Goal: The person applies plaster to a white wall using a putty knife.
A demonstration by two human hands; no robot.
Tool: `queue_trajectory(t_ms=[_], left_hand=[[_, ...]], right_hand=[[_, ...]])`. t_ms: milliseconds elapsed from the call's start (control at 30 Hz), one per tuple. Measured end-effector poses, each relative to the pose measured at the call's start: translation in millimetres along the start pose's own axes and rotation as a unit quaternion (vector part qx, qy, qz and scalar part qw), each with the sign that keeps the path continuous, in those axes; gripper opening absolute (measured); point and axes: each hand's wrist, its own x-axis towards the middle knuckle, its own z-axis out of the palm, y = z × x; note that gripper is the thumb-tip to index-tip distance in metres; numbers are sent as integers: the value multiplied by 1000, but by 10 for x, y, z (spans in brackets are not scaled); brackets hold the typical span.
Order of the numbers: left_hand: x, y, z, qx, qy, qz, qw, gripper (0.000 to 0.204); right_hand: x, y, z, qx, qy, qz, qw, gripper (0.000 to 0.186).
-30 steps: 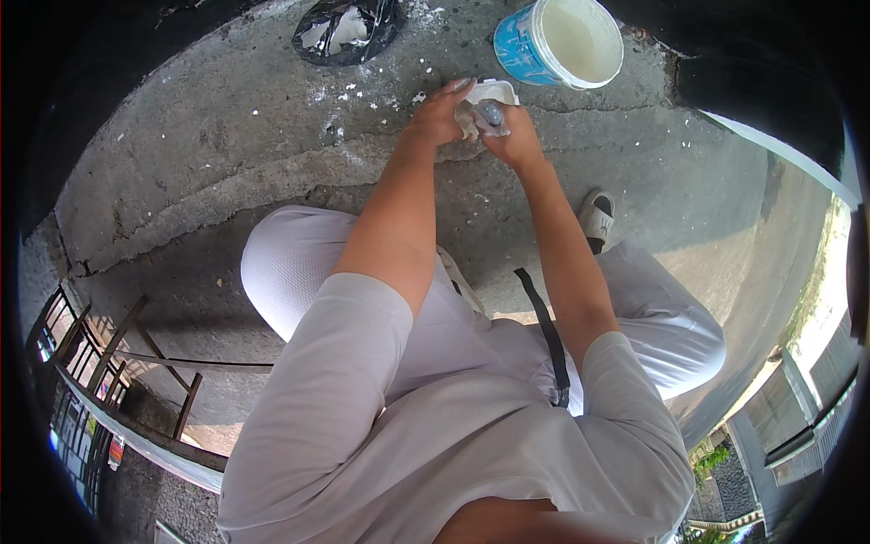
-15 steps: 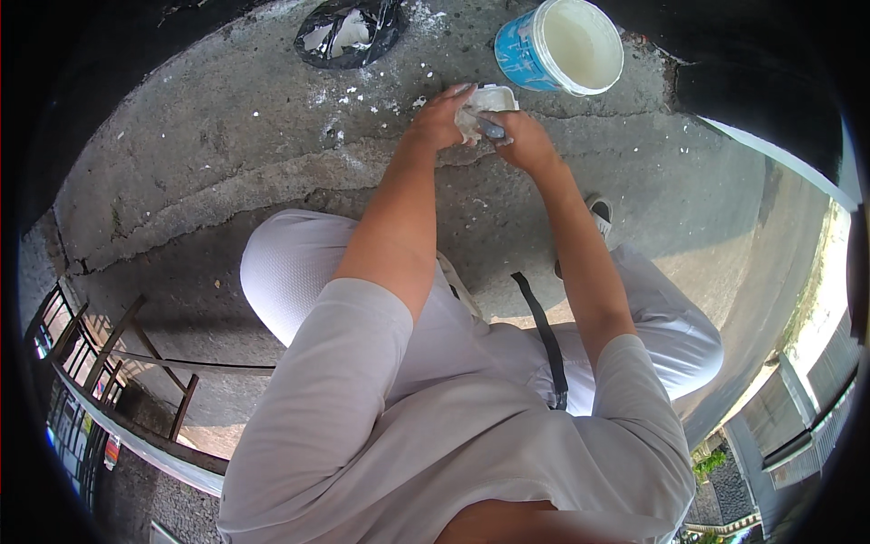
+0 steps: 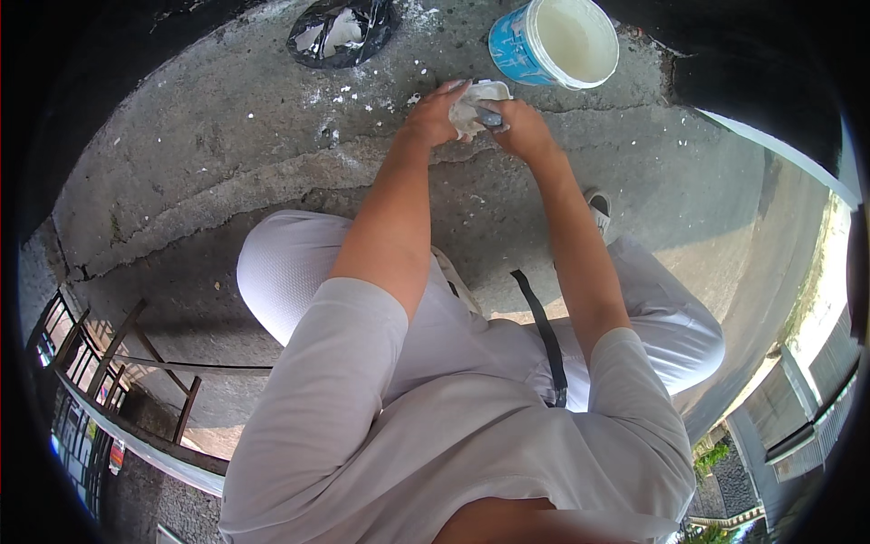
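Note:
My left hand is closed on the side of a small white container smeared with white paste. Wrapped round a grey-bladed scraper, my right hand works at the container's near right side. The scraper's tip lies against the paste; its handle is mostly hidden in my fingers. Both hands are held out over the concrete ground, just short of a blue and white bucket with pale material inside. To the left of the bucket sits a black plastic bag, open, with white powder or paste in it.
White crumbs and splashes dot the cracked concrete around the bag. A dark strap hangs across my lap, and a light shoe shows beside my right forearm. Metal railing stands at the lower left.
The bucket and bag appear slightly farther left and up in the picture. My right hand and the scraper have shifted slightly against the container, which stays in my left hand.

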Motion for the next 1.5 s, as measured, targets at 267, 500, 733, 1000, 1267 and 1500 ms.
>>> queue_trajectory(t_ms=[267, 500, 733, 1000, 1267, 1500], left_hand=[[9, -63, 46, 22, 1, -27, 999, 118], [21, -55, -28, 1, 24, 18, 1000, 118], [17, -63, 0, 12, 6, 1, 1000, 114], [-11, -116, 2, 3, 8, -10, 1000, 114], [-65, -98, -4, 33, -2, -34, 999, 115], [28, -44, 45, 34, -2, -15, 999, 113]], right_hand=[[87, 79, 142, 149, 144, -1, 978, 22], [-17, -44, 352, 214, 272, 85, 934, 22], [-30, -172, 466, 170, 318, 91, 928, 22], [39, -291, 270, 232, 364, 159, 888, 18], [8, -293, 404, 237, 328, 160, 900, 22], [21, -154, 545, 216, 340, 127, 906, 23]])
